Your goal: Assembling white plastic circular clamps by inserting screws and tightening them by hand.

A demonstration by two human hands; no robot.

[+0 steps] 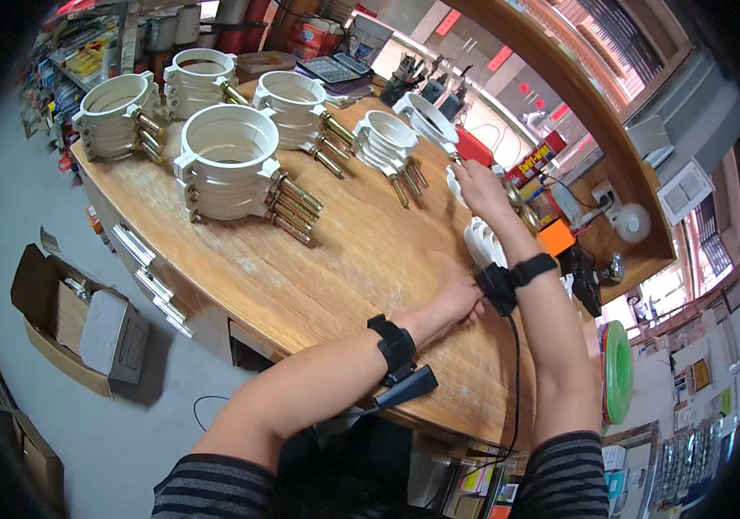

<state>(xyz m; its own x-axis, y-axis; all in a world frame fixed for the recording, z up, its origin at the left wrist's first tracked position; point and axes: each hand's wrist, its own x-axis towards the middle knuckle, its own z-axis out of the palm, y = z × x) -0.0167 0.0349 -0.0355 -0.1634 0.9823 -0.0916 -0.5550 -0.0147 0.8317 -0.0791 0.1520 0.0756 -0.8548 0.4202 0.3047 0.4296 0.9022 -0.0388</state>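
Observation:
My right hand [484,190] reaches to the far right of the wooden table, its fingers closed at the bolt end of a white ring-shaped pipe clamp [446,132] that stands tilted. Part of the grip is hidden by the hand itself. Close to my right wrist, my left hand [456,296] rests low over the tabletop with curled fingers; what they hold, if anything, is hidden. Just beyond it lies a stack of smaller white rings [481,242], partly covered by my right forearm. A short stack of white clamps [385,138] with brass-coloured bolts stands left of my right hand.
Larger stacks of bolted white clamps [227,164] stand on the left part of the table [361,268]. Behind are a calculator [335,69] and a black pen holder [400,82]. An orange box [555,236] sits at right. An opened carton [76,320] lies on the floor.

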